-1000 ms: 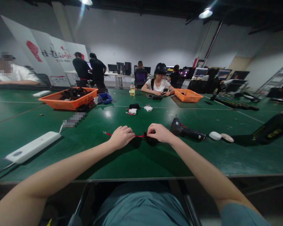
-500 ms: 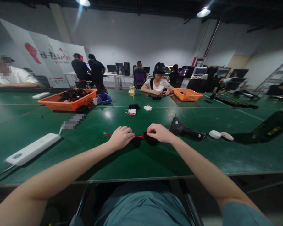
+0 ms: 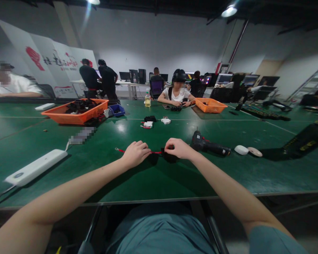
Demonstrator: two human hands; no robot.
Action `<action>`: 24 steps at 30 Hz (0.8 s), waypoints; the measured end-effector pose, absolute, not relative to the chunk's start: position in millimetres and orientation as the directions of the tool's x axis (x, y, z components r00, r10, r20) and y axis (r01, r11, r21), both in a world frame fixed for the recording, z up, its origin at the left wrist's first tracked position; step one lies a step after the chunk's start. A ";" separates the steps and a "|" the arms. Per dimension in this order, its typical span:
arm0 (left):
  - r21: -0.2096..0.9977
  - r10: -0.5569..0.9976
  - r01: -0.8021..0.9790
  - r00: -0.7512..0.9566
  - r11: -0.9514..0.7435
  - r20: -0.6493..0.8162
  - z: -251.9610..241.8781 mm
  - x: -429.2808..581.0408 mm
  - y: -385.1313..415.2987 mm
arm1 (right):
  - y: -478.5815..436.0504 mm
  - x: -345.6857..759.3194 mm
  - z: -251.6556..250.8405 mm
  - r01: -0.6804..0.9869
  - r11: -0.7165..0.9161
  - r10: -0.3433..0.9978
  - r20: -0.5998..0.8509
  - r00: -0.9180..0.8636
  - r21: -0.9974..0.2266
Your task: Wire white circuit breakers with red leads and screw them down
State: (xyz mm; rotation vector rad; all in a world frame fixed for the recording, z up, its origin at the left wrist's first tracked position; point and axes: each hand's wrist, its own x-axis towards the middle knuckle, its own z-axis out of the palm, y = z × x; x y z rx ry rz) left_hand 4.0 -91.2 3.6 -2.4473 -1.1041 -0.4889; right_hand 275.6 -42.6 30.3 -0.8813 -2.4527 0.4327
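My left hand [image 3: 136, 153] is closed in a pinch on a thin red wire [image 3: 156, 152] that runs to a small black part [image 3: 169, 157]. My right hand [image 3: 178, 148] is closed over that black part, holding it on the green table [image 3: 153, 180]. The wire's free end, with a metal terminal [image 3: 117, 149], sticks out to the left of my left hand. A black electric screwdriver [image 3: 210, 146] lies just right of my right hand.
A white power strip [image 3: 35, 167] lies at the left, two white discs [image 3: 247, 151] at the right. An orange basket [image 3: 75, 112] of black parts, a blue bin [image 3: 117, 110] and loose parts [image 3: 149, 122] sit further back. A person sits opposite by another orange basket [image 3: 210, 105].
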 end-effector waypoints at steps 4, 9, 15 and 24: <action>-0.217 0.625 0.768 0.623 -0.603 0.470 3.0 4.1 -90.8 | -42.0 275.9 29.8 0.505 0.736 0.663 0.330 -0.672 -0.451; -0.216 0.616 0.765 0.624 -0.607 0.480 2.1 4.0 -90.0 | -42.5 276.0 30.6 0.506 0.730 0.668 0.323 -0.671 -0.459; -0.218 0.614 0.763 0.626 -0.608 0.480 2.0 3.6 -89.9 | -43.9 276.8 32.2 0.499 0.733 0.663 0.321 -0.676 -0.462; -0.219 0.617 0.764 0.627 -0.607 0.476 3.0 4.5 -90.1 | -42.8 276.0 31.0 0.503 0.734 0.661 0.309 -0.684 -0.457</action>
